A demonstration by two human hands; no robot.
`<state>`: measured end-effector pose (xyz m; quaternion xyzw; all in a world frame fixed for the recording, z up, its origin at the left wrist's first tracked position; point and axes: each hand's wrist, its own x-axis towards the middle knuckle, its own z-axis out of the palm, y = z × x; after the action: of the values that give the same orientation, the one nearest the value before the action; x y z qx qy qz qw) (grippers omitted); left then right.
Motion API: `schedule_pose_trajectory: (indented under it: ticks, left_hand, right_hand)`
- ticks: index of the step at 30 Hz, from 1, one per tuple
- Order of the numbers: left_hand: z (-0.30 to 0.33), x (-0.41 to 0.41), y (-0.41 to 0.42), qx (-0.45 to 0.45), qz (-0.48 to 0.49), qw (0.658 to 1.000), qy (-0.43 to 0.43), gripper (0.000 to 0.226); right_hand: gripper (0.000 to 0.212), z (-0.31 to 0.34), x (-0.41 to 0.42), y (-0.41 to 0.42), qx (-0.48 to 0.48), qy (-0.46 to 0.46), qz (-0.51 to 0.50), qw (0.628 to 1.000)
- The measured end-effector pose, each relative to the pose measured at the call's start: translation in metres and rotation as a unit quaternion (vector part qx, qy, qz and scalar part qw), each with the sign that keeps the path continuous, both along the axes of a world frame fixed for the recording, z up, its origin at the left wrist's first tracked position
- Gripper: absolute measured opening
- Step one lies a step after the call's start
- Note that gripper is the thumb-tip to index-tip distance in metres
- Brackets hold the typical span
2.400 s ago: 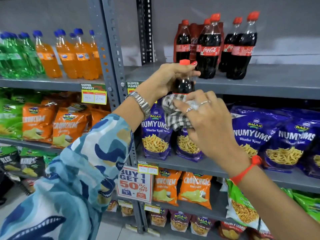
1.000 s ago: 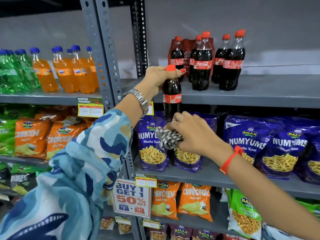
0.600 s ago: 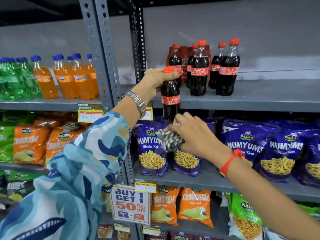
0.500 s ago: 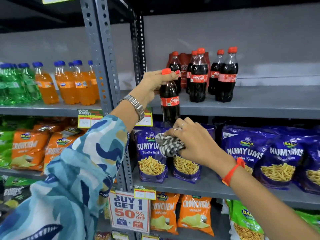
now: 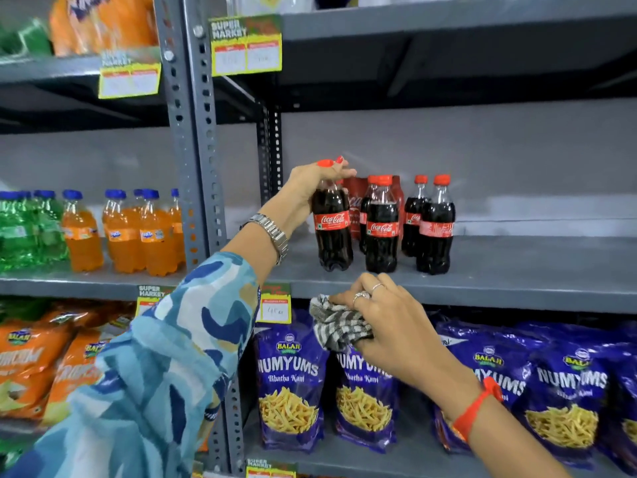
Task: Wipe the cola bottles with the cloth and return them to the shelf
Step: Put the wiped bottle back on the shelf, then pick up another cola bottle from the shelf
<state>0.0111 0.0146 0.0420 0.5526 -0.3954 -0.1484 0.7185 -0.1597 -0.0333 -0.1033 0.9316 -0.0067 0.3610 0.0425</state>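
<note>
My left hand (image 5: 312, 182) grips the neck and red cap of a cola bottle (image 5: 331, 232), which stands upright on the grey shelf (image 5: 517, 270) at the left end of the cola group. Several more cola bottles (image 5: 382, 232) stand just to its right, with a red multipack behind them. My right hand (image 5: 389, 326) is below the shelf's front edge, bunched around a black-and-white checked cloth (image 5: 336, 324). The cloth is clear of the bottles.
A perforated grey upright (image 5: 193, 132) divides the bays. Orange and green soda bottles (image 5: 120, 232) fill the left shelf. Blue Numyums snack bags (image 5: 293, 384) line the shelf below, orange bags at lower left. Yellow price tags hang on shelf edges. Bare shelf extends right of the colas.
My left hand lifted the cola bottle from in front of the shelf edge up onto the shelf beside the others. My right hand with the cloth dropped away from the bottle.
</note>
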Motion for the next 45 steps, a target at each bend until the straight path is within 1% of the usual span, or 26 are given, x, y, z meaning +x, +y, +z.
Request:
schedule_pose_trajectory:
  ticks: [3, 6, 9, 13, 15, 18, 20, 22, 23, 25, 26, 27, 28, 30, 32, 33, 36, 38, 40, 41, 43, 45]
  left_hand:
    - [0.004, 0.004, -0.006, 0.020, 0.010, 0.999, -0.030, 0.021]
    - [-0.001, 0.009, -0.013, 0.072, 0.010, 0.995, -0.065, 0.034]
    - [-0.011, 0.019, -0.022, 0.117, 0.004, 0.989, -0.089, 0.038]
    - [-0.011, 0.028, -0.028, 0.125, -0.018, 0.987, -0.095, 0.030]
    - [-0.009, 0.028, -0.029, 0.125, 0.000, 0.986, -0.109, 0.029]
    - [-0.006, 0.027, -0.031, 0.109, 0.043, 0.985, -0.126, 0.048]
    - [-0.005, 0.023, -0.035, 0.097, 0.085, 0.977, -0.170, 0.057]
    - [-0.003, 0.011, -0.041, 0.064, 0.135, 0.963, -0.224, 0.061]
    - [-0.003, 0.005, -0.045, 0.042, 0.182, 0.945, -0.270, 0.061]
    - [-0.003, -0.010, -0.052, 0.011, 0.273, 0.887, -0.373, 0.057]
    - [-0.002, -0.017, -0.055, 0.007, 0.282, 0.867, -0.411, 0.055]
    - [-0.001, -0.025, -0.060, 0.015, 0.265, 0.865, -0.427, 0.055]
    - [-0.001, -0.030, -0.066, 0.037, 0.232, 0.875, -0.422, 0.058]
    - [-0.001, -0.035, -0.077, 0.121, 0.170, 0.900, -0.383, 0.069]
    - [-0.003, -0.031, -0.088, 0.210, 0.106, 0.923, -0.304, 0.080]
    - [-0.005, -0.029, -0.091, 0.225, 0.079, 0.934, -0.267, 0.082]
    - [-0.006, -0.026, -0.095, 0.178, 0.060, 0.965, -0.183, 0.061]
    - [-0.007, -0.027, -0.093, 0.154, 0.055, 0.975, -0.150, 0.045]
    - [-0.008, -0.030, -0.087, 0.133, 0.053, 0.975, -0.168, 0.015]
    - [-0.008, -0.032, -0.084, 0.118, 0.057, 0.975, -0.176, 0.007]
    - [-0.011, -0.033, -0.076, 0.092, 0.064, 0.975, -0.192, 0.007]
    - [-0.014, -0.035, -0.067, 0.065, 0.046, 0.978, -0.194, 0.002]
  right_hand:
    - [0.064, 0.001, 0.002, -0.008, -0.003, 0.000, -0.013, 1.000]
    - [0.062, 0.002, 0.005, -0.019, 0.003, -0.005, -0.015, 1.000]
    - [0.060, 0.003, 0.009, -0.026, 0.012, -0.014, -0.009, 1.000]
    - [0.059, 0.003, 0.012, -0.031, 0.013, -0.018, -0.014, 1.000]
    - [0.059, 0.003, 0.012, -0.030, 0.017, -0.017, -0.015, 1.000]
    - [0.058, 0.002, 0.013, -0.028, 0.025, -0.013, -0.020, 0.999]
    - [0.059, 0.001, 0.014, -0.027, 0.023, -0.012, -0.022, 0.999]
    - [0.059, 0.001, 0.012, -0.027, 0.022, -0.017, -0.022, 0.999]
    - [0.059, 0.001, 0.011, -0.027, 0.023, -0.021, -0.021, 0.999]
    - [0.057, 0.001, 0.008, -0.027, 0.020, -0.022, -0.020, 0.999]
    - [0.055, 0.001, 0.007, -0.027, 0.019, -0.020, -0.020, 0.999]
    - [0.053, 0.001, 0.005, -0.028, 0.017, -0.019, -0.021, 0.999]
    - [0.053, 0.001, 0.004, -0.029, 0.015, -0.018, -0.022, 0.999]
    - [0.054, 0.001, 0.000, -0.031, 0.014, -0.020, -0.024, 0.999]
    - [0.054, 0.001, -0.004, -0.035, 0.016, -0.025, -0.027, 0.999]
    - [0.054, 0.000, -0.006, -0.036, 0.016, -0.028, -0.029, 0.999]
    - [0.058, -0.001, -0.013, -0.041, 0.018, -0.041, -0.034, 0.998]
    - [0.060, -0.004, -0.019, -0.046, 0.022, -0.055, -0.034, 0.998]
    - [0.061, -0.008, -0.024, -0.048, 0.033, -0.071, -0.033, 0.996]
    - [0.060, -0.010, -0.027, -0.049, 0.039, -0.081, -0.033, 0.995]
    - [0.057, -0.014, -0.032, -0.050, 0.055, -0.113, -0.033, 0.991]
    - [0.055, -0.014, -0.038, -0.048, 0.078, -0.161, -0.028, 0.983]
